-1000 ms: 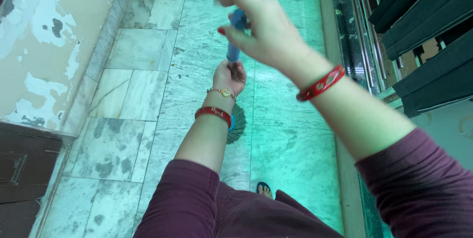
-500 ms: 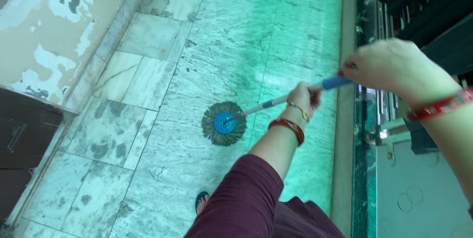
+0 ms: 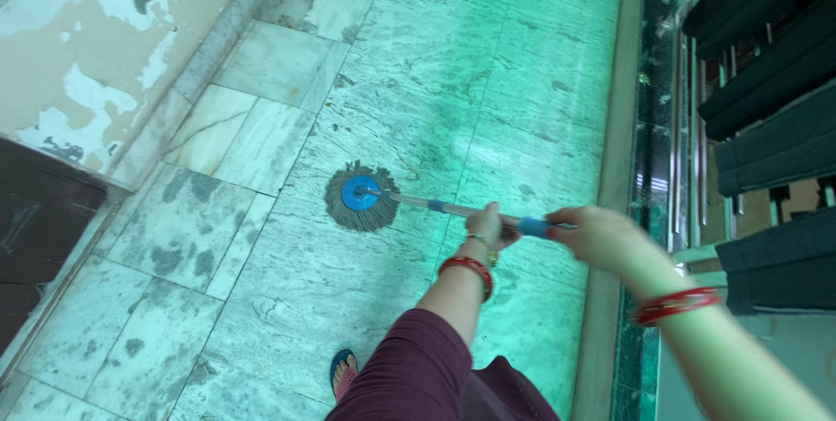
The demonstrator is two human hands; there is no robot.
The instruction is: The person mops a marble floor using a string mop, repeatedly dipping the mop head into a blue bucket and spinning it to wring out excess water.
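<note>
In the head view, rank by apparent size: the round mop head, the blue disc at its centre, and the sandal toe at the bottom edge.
1. Mop head, the largest.
2. Blue disc and sandal toe look about alike; the sandal is partly hidden and nearer the camera, so I leave them unranked.

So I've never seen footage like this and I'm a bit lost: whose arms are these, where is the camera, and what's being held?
The camera sits on a person's head and looks down, so the arms are their own. The left hand and right hand both close around a mop handle, the right on its blue grip. The round grey mop head rests flat on the marble floor. A peeling wall runs along the left, dark stair steps on the right. Red bangles ring both wrists.
</note>
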